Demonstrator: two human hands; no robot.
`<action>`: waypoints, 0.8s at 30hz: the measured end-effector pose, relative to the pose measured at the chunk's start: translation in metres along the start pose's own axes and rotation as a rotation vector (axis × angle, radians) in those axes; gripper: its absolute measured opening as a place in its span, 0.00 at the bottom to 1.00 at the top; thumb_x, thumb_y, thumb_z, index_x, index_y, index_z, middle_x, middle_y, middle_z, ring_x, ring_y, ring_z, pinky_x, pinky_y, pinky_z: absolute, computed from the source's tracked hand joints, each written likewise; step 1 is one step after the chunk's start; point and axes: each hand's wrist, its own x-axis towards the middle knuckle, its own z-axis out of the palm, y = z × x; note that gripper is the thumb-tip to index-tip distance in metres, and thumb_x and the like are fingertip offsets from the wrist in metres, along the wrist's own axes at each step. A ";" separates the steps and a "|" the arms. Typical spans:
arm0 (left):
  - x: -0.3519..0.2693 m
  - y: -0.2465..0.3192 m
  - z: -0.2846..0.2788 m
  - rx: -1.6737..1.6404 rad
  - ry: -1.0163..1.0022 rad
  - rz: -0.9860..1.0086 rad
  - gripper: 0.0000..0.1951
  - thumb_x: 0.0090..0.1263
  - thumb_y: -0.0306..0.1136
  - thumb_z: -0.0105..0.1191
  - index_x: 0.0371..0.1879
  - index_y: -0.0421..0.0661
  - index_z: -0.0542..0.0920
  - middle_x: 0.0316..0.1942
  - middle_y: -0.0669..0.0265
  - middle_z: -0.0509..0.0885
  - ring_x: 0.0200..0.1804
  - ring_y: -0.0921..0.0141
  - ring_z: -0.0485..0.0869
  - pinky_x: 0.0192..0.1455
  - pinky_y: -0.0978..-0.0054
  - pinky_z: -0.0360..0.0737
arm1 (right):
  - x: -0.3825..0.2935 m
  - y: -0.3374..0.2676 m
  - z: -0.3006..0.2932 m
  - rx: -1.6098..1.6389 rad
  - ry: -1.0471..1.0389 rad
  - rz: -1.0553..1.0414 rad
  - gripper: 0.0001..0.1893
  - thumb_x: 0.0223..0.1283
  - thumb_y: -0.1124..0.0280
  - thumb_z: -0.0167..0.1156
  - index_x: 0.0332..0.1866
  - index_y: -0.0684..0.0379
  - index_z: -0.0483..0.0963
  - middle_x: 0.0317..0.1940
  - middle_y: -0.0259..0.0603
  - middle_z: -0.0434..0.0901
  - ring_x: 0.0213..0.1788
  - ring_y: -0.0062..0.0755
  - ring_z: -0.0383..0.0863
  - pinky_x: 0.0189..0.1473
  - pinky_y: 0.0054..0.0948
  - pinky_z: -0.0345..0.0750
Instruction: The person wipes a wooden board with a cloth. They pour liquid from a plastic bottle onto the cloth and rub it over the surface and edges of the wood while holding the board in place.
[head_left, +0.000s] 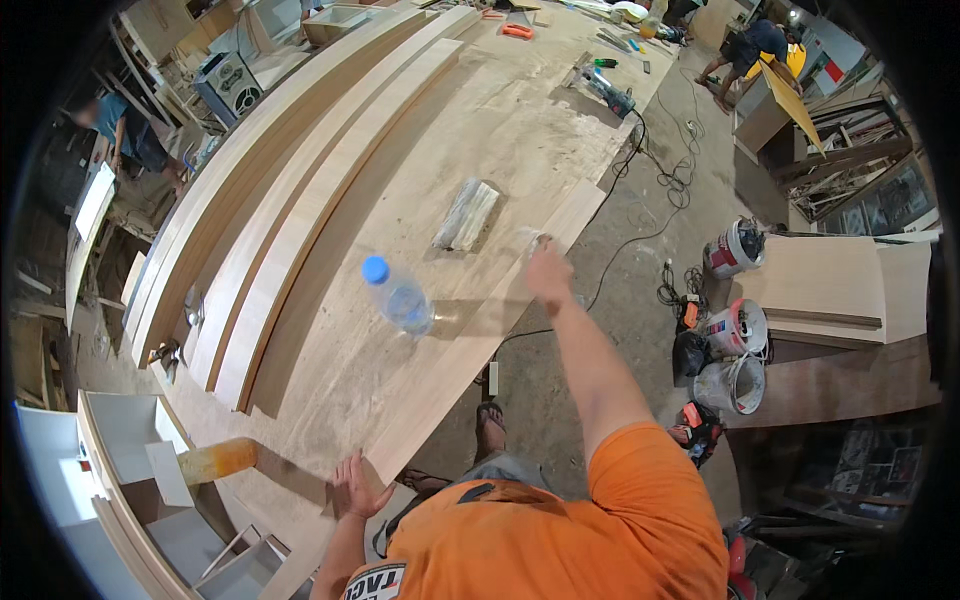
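Note:
A long wooden board (435, 382) lies along the near edge of the workbench (480, 135). My right hand (550, 271) is at the board's far part, its fingers closed around something small and pale at the fingertips that I cannot identify. At the board's near end, my left hand (358, 486) rests flat with its fingers spread. A clear plastic bottle with a blue cap (405, 304) is on the bench between the hands. Beyond it lies a pale, streaked block-like bundle (466, 214), its material unclear.
Curved wooden pieces (337, 169) stand along the bench's left. A corded power tool (609, 91) lies at the far right edge, its cable trailing to the floor. An orange-filled bottle (217, 460) is at lower left. Buckets (731, 384) stand right. Two people work farther off.

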 end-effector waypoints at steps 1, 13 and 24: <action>0.002 -0.001 0.001 -0.001 -0.015 -0.009 0.55 0.49 0.57 0.75 0.73 0.39 0.65 0.59 0.48 0.77 0.60 0.47 0.76 0.67 0.47 0.71 | 0.020 0.012 -0.004 0.002 -0.004 0.005 0.33 0.74 0.64 0.54 0.77 0.70 0.59 0.66 0.53 0.74 0.58 0.52 0.87 0.56 0.48 0.85; 0.008 0.001 0.000 0.090 -0.187 -0.087 0.57 0.47 0.58 0.76 0.73 0.37 0.63 0.61 0.49 0.76 0.62 0.48 0.74 0.68 0.48 0.71 | 0.166 0.090 -0.034 -0.036 0.000 0.129 0.28 0.73 0.65 0.55 0.74 0.67 0.66 0.71 0.51 0.71 0.69 0.51 0.79 0.61 0.49 0.84; 0.006 -0.005 0.007 0.129 -0.124 -0.041 0.56 0.48 0.65 0.71 0.71 0.37 0.68 0.57 0.49 0.76 0.58 0.49 0.75 0.63 0.49 0.72 | 0.163 0.102 -0.019 -0.136 -0.001 0.217 0.20 0.74 0.67 0.54 0.63 0.69 0.78 0.65 0.57 0.77 0.63 0.53 0.86 0.53 0.49 0.87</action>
